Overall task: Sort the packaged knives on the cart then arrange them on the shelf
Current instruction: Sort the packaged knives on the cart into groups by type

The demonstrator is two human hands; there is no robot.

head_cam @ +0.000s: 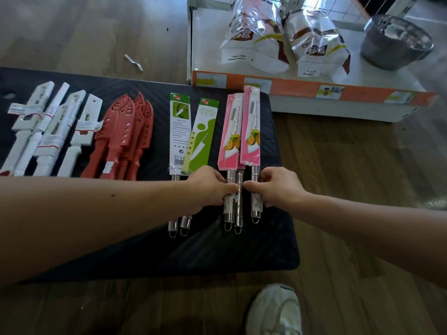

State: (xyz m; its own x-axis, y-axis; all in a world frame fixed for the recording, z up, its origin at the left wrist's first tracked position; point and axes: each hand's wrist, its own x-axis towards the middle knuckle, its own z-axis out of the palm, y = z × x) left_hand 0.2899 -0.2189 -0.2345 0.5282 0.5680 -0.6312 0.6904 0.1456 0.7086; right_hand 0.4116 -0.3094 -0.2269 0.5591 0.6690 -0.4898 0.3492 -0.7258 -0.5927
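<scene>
Here, in the head view, the pink-sleeved knives (239, 131) lie on the dark cart (266, 238), long axes running away from the person, steel handles nearest. The left hand (212, 187) pinches the left pair's handles; the right hand (275, 187) clasps the third's. Both grips are closed on them. The shelf (314, 90) lies beyond, right, nearer the right hand.
</scene>
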